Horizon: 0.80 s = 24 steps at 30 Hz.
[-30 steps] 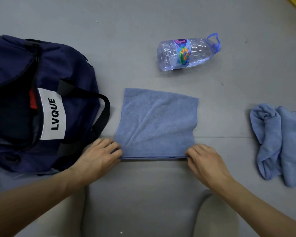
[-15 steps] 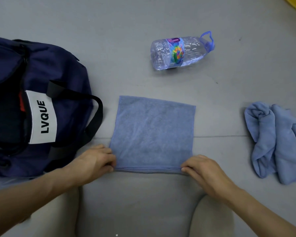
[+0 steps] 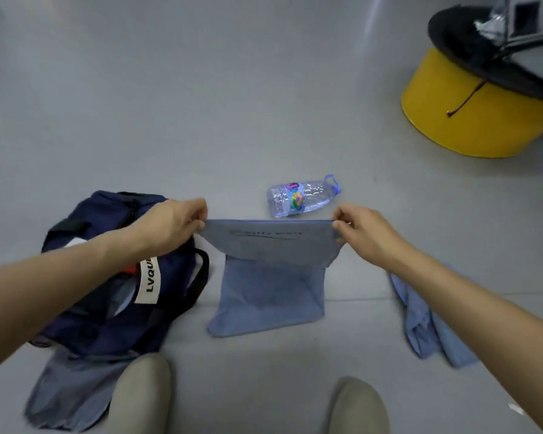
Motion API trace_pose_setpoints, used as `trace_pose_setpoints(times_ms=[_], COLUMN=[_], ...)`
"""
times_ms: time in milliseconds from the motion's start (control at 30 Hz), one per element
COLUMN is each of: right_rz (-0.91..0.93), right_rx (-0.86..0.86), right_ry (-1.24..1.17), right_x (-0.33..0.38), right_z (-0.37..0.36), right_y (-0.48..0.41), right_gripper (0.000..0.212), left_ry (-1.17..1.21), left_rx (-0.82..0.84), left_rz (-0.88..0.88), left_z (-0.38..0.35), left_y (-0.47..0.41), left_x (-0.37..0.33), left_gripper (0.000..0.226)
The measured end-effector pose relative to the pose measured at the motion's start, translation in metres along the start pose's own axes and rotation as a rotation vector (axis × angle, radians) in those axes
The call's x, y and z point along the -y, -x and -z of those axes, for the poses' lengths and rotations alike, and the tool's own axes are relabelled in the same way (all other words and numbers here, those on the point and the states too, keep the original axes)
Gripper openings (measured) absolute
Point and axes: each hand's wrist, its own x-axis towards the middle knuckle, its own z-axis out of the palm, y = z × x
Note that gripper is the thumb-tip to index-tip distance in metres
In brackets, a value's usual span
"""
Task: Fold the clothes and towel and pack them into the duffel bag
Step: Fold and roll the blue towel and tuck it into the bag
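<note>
Head view: towel (image 3: 270, 292) is dead centre, held up off the floor (image 3: 201, 104) by its top edge, stretched flat between both hands. The lower end looks like it rests on the floor, and a band near the top hangs over the rest.

Left hand (image 3: 170, 227) pinches the top left corner, fingers curled on the hem. Right hand (image 3: 367, 236) pinches the top right corner the same way.

Handling, my read: light, soft terry, no stiffness, so it sags wherever it isn't held. It isn't slippery or fragile. The corners are the right grip, since tension along the top edge keeps the fold line straight. Take it mid-edge and it bunches.

Step looks like a fold in progress, not packing yet.

Duffel bag (image 3: 107, 333) sits just left of the towel, navy, mouth open, white label showing, something red inside. The left forearm crosses over it. A grey garment (image 3: 66, 393) sticks out from under its near end.

A crumpled blue garment (image 3: 427, 336) lies to the right, unfolded, partly behind the right forearm. A plastic bottle (image 3: 301, 198) lies on its side just beyond the towel's top edge. A yellow drum (image 3: 470, 120) stands far right, well apart.
</note>
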Motion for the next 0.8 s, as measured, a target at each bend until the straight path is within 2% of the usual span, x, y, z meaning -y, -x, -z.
trace_pose_setpoints(times_ms=[167, 333, 467, 633, 733, 800], right_rz=[0.105, 0.218, 0.287, 0.334, 0.323, 0.262], right_rx=[-0.257, -0.508, -0.579, -0.475, -0.352, -0.22], right_ry=[0.08, 0.062, -0.011, -0.077, -0.083, -0.12], right_x=[0.078, 0.146, 0.174, 0.162, 0.13, 0.099], right_z=[0.097, 0.183, 0.221, 0.201, 0.155, 0.111], right_y=[-0.022, -0.023, 0.006, 0.066, 0.1, 0.115], right_gripper=[0.019, 0.017, 0.017, 0.015, 0.023, 0.016], left_ry=[0.008, -0.046, 0.044, 0.069, 0.074, 0.099], left_rx=[-0.268, -0.66, -0.807, -0.698, -0.489, -0.315], left_rz=[0.049, -0.008, -0.063, -0.124, -0.169, -0.166], left_z=[0.114, 0.212, 0.256, 0.232, 0.18, 0.132], left_y=[-0.022, -0.018, 0.01, 0.07, 0.11, 0.129], left_x=[-0.03, -0.069, -0.085, -0.075, -0.053, -0.035], left_gripper=[0.018, 0.025, 0.022, 0.014, 0.013, 0.02])
